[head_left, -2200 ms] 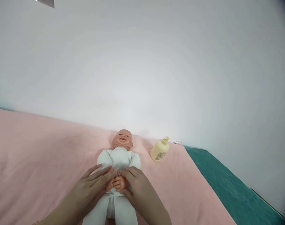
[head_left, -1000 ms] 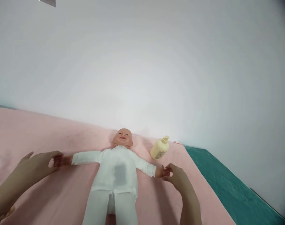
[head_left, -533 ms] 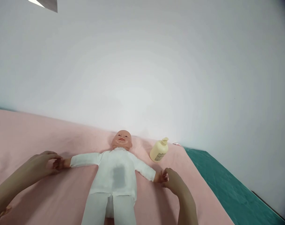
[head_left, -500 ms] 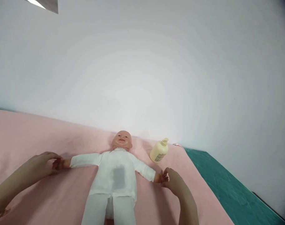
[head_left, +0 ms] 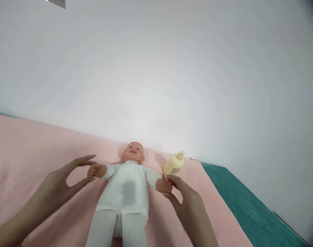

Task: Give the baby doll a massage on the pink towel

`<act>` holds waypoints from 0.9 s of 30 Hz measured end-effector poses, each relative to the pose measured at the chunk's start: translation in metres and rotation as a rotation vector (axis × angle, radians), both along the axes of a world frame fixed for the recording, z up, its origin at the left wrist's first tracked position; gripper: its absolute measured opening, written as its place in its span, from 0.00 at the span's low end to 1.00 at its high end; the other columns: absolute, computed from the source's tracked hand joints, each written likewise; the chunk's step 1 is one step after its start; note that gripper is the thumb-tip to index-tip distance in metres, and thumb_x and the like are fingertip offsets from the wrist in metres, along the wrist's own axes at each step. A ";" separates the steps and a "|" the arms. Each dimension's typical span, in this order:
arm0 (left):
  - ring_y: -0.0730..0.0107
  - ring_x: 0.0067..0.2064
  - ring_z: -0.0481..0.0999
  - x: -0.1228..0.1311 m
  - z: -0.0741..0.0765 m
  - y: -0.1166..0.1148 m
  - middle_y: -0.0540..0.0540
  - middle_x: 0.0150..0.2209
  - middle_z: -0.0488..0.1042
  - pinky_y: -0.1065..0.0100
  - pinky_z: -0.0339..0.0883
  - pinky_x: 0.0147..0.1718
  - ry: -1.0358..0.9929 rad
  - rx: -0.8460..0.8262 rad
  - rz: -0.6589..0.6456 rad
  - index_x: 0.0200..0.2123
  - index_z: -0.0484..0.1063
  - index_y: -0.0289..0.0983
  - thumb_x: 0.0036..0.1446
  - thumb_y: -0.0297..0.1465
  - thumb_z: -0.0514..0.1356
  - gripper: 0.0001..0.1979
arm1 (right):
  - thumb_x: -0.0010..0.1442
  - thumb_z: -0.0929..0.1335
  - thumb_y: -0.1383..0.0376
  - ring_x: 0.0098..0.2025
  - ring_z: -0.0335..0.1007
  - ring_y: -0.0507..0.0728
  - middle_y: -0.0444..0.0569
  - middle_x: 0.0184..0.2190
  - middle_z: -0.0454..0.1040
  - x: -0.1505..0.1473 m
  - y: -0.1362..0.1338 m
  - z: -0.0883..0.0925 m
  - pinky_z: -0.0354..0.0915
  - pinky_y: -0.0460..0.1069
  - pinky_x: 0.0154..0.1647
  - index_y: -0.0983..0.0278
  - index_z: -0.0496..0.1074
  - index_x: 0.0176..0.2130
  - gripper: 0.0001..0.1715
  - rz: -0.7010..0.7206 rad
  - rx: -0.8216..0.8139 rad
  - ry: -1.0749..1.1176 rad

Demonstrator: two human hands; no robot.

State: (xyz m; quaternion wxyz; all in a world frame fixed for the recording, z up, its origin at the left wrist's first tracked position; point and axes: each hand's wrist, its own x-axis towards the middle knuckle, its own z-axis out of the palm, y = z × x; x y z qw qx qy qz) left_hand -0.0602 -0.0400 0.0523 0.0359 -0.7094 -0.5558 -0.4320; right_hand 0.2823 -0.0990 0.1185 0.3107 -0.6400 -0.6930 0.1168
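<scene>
Currently, a doll [head_left: 120, 200] is laid face up on a pink sheet [head_left: 56, 145], its head set toward the wall [head_left: 156, 75] and its legs cut off by the lower edge of the view. One of its hands is held between the thumb and fingers of the left hand [head_left: 53, 185]; its other hand is pinched at the fingertips of the right hand [head_left: 189, 202]. The two hands are kept well apart, with the doll's body between them. Its arms are spread out to both sides, and its white suit is marked at the front by a grey patch [head_left: 129, 193]. Near its head, on the right hand's side, a yellow pump bottle [head_left: 173, 164] is seen; its base is partly hidden by the right fingers, and whether it is touched cannot be told. Beyond the sheet's edge, a green surface [head_left: 249, 199] is left uncovered.
</scene>
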 end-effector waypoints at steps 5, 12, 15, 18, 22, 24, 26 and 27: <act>0.65 0.44 0.83 0.047 -0.016 -0.012 0.55 0.43 0.83 0.71 0.78 0.39 0.046 0.244 -0.236 0.48 0.70 0.48 0.62 0.42 0.58 0.13 | 0.60 0.67 0.79 0.43 0.76 0.57 0.47 0.46 0.78 -0.045 0.005 -0.020 0.72 0.48 0.44 0.58 0.75 0.51 0.24 0.324 0.164 -0.193; 0.65 0.47 0.82 0.067 -0.033 -0.013 0.51 0.47 0.82 0.67 0.77 0.48 0.137 0.312 -0.455 0.53 0.69 0.44 0.62 0.31 0.61 0.16 | 0.64 0.69 0.74 0.41 0.74 0.57 0.47 0.41 0.77 -0.067 0.011 -0.036 0.72 0.51 0.45 0.59 0.76 0.50 0.17 0.415 0.098 -0.344; 0.66 0.47 0.82 0.070 -0.029 -0.014 0.48 0.47 0.82 0.68 0.77 0.47 0.160 0.314 -0.516 0.55 0.68 0.42 0.66 0.29 0.56 0.15 | 0.65 0.67 0.75 0.41 0.74 0.57 0.47 0.40 0.76 -0.067 0.011 -0.035 0.71 0.50 0.44 0.60 0.76 0.48 0.16 0.429 0.067 -0.358; 0.67 0.45 0.82 0.072 -0.025 -0.015 0.47 0.45 0.82 0.70 0.77 0.45 0.174 0.364 -0.521 0.54 0.69 0.40 0.68 0.30 0.53 0.13 | 0.66 0.65 0.75 0.40 0.73 0.56 0.47 0.38 0.75 -0.068 0.011 -0.035 0.71 0.48 0.43 0.61 0.76 0.46 0.15 0.413 0.045 -0.366; 0.69 0.45 0.82 0.073 -0.024 -0.015 0.49 0.44 0.83 0.72 0.77 0.45 0.181 0.379 -0.505 0.51 0.70 0.40 0.69 0.32 0.53 0.11 | 0.65 0.67 0.74 0.41 0.72 0.57 0.47 0.39 0.75 -0.068 0.011 -0.033 0.71 0.50 0.43 0.62 0.76 0.45 0.12 0.417 -0.001 -0.404; 0.69 0.45 0.82 0.072 -0.025 -0.014 0.49 0.43 0.83 0.71 0.77 0.45 0.175 0.390 -0.505 0.50 0.71 0.40 0.69 0.33 0.53 0.10 | 0.65 0.68 0.73 0.43 0.72 0.58 0.47 0.41 0.75 -0.065 0.011 -0.030 0.71 0.51 0.44 0.62 0.76 0.47 0.11 0.440 -0.008 -0.396; 0.69 0.45 0.82 0.069 -0.025 -0.013 0.49 0.43 0.83 0.70 0.76 0.47 0.168 0.384 -0.527 0.49 0.71 0.40 0.69 0.31 0.54 0.09 | 0.65 0.69 0.72 0.45 0.72 0.59 0.47 0.43 0.76 -0.060 0.012 -0.027 0.71 0.53 0.47 0.62 0.75 0.49 0.13 0.459 0.013 -0.361; 0.69 0.45 0.82 0.066 -0.025 -0.013 0.50 0.43 0.83 0.70 0.76 0.48 0.153 0.371 -0.540 0.49 0.71 0.41 0.68 0.30 0.56 0.09 | 0.65 0.70 0.71 0.46 0.72 0.59 0.47 0.44 0.76 -0.056 0.013 -0.025 0.70 0.53 0.48 0.62 0.74 0.50 0.14 0.463 0.029 -0.337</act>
